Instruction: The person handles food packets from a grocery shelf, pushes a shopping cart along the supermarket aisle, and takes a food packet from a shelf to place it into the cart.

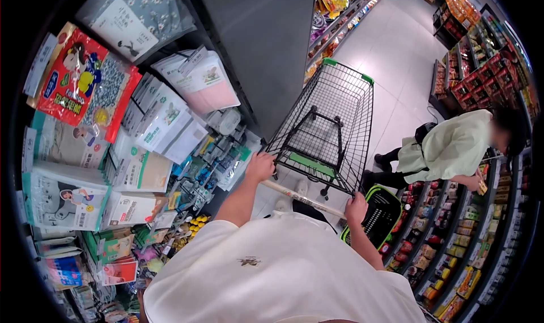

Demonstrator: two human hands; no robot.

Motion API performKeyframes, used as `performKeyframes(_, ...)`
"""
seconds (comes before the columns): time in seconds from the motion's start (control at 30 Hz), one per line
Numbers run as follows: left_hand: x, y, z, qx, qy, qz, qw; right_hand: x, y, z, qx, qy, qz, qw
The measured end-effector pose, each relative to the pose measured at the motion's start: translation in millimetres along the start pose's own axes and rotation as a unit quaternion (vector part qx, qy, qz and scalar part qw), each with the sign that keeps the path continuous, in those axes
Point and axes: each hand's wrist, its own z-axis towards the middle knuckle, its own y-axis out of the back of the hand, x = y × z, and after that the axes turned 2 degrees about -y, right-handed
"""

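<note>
A black wire shopping cart (310, 164) with green corner pieces stands in front of me, and its basket holds nothing that I can see. My left hand (260, 167) is closed round the left end of the cart's pale handle bar (303, 198). At the bar's right end, my right hand (356, 208) is closed on it too. Just right of my right hand is a black shopping basket (400, 208) with a bright green rim; what supports it is hidden.
Hanging packs (68, 195) fill the rack close on my left. A grey panel (255, 45) rises beside the cart. To the right, a person (447, 147) in a light green top holds a small packet (483, 180) by stocked shelves (453, 238). Pale floor (391, 39) runs ahead.
</note>
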Motion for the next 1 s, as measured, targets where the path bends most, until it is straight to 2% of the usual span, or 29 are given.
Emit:
performKeyframes(0.67,1.3,0.0,110.6,0.039,0.019,-0.016,0.999,11.2,7.7,113.8,-0.026,0.03,-0.003,0.999)
performKeyframes(1.0,9.8,5.2,183.2,0.02,0.011,-0.001,1.0,25.5,7.5,187.8,-0.026,0.033,-0.003,0.999)
